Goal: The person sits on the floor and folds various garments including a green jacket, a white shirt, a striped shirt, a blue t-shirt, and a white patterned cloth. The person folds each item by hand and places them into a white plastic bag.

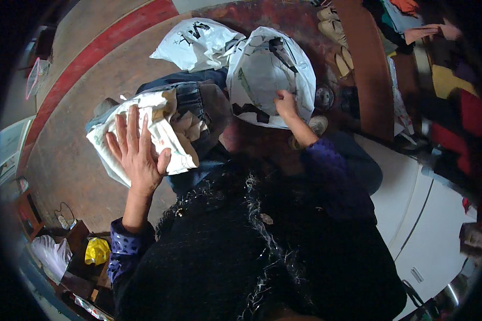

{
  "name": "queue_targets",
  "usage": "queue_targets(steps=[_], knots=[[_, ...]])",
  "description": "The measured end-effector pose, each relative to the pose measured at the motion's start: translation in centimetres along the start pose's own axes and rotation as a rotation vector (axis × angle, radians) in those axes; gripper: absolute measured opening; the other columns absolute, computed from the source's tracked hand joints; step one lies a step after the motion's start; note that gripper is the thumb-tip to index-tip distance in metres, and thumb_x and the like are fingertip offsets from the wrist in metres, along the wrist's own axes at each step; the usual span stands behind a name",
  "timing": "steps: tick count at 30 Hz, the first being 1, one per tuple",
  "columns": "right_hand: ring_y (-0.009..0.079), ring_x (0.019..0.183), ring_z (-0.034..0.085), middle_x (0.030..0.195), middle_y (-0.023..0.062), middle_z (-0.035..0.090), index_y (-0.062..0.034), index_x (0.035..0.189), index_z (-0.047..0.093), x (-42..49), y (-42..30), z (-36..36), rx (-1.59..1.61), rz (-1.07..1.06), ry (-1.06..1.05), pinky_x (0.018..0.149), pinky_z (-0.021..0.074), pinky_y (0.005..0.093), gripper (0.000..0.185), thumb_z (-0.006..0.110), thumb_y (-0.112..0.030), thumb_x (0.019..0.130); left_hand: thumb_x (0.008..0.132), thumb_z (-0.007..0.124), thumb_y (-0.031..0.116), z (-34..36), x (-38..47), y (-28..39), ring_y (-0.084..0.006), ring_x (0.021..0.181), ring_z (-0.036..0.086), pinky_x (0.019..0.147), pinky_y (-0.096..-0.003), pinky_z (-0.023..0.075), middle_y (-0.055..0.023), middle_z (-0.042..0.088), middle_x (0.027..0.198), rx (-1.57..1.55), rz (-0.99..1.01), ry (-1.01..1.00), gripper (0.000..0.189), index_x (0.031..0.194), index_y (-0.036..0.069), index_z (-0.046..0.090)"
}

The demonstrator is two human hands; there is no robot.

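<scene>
My left hand [135, 156] lies flat with its fingers spread on a white printed cloth bundle [176, 146], which rests on folded dark denim clothing [188, 98]. Crumpled beige material [189, 125] shows beside the bundle. My right hand [286, 105] reaches over the near right rim of an open white plastic bag [305, 72]; its fingers are curled, and whether they hold anything cannot be told. Black straps or strips lie along the bag's inside. A second white plastic bag [197, 42], bearing black print, lies against the open one at the upper left.
Shoes [332, 30] and a round dial scale [324, 97] stand right of the open bag, beside a brown board [371, 72]. A white cabinet-like surface [421, 232] is at the lower right. At the lower left are a yellow plastic bag [97, 251] and a pale plastic bag [52, 254].
</scene>
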State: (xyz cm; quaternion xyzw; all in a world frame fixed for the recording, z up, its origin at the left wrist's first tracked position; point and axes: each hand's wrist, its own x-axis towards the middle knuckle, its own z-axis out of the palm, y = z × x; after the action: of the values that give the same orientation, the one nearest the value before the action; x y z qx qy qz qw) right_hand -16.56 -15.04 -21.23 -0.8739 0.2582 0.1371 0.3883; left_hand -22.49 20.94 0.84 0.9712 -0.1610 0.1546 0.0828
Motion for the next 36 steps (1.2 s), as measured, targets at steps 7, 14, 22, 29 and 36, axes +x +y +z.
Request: queue_targets(steps=[7,14,22,29,36], knots=[[0.033,0.12,0.041,0.129,0.0205,0.044,-0.0051,0.132,0.035,7.0,3.4,1.5,-0.387,-0.009,-0.015,0.096,0.0371,0.0408,0.077,0.072,-0.024,0.067,0.088,0.021,0.057,1.3,0.4,-0.4,-0.0387,0.132,0.023,0.108,-0.0479,0.0027,-0.0192,0.036,0.138,0.066,-0.002,0.029,0.066,0.133,0.01,0.034],[0.0339,0.117,0.044,0.126,0.0218,0.046,-0.0041,0.13,0.037,10.1,4.3,2.9,-0.366,0.033,-0.049,0.095,0.0381,0.0413,0.079,0.071,-0.035,0.066,0.086,0.02,0.061,1.3,0.8,-0.2,-0.0387,0.131,0.025,0.108,-0.0484,0.0044,-0.0205,0.035,0.137,0.115,-0.023,-0.032,0.072,0.132,0.008,0.034],[0.035,0.108,0.052,0.119,0.0212,0.053,-0.0004,0.124,0.046,8.7,3.1,1.7,-0.084,0.012,-0.063,0.089,0.0416,0.0409,0.07,0.07,-0.033,0.067,0.088,0.022,0.057,1.1,0.9,-0.1,-0.0387,0.131,0.026,0.108,-0.0484,0.0034,-0.0208,0.036,0.137,0.087,0.002,-0.015,0.066,0.133,0.01,0.031],[0.0274,0.096,0.056,0.106,0.0182,0.058,0.0048,0.112,0.052,5.2,-1.1,-0.8,0.164,0.123,-0.175,0.081,0.0446,0.0371,0.061,0.075,-0.027,0.065,0.087,0.028,0.055,0.6,0.7,0.3,-0.0331,0.132,0.025,0.108,-0.0469,0.0017,-0.0146,0.035,0.139,0.067,0.0,-0.018,0.065,0.126,0.005,0.044],[0.0165,0.083,0.06,0.092,0.0068,0.063,0.0013,0.097,0.061,1.0,-8.2,-11.7,0.969,-0.13,-0.321,0.077,0.0462,0.0308,0.03,0.072,-0.011,0.071,0.084,0.043,0.047,-0.1,0.0,0.3,-0.0287,0.133,0.024,0.108,-0.0471,0.0034,-0.0122,0.034,0.14,0.032,-0.026,0.018,0.06,0.132,0.01,0.041]])
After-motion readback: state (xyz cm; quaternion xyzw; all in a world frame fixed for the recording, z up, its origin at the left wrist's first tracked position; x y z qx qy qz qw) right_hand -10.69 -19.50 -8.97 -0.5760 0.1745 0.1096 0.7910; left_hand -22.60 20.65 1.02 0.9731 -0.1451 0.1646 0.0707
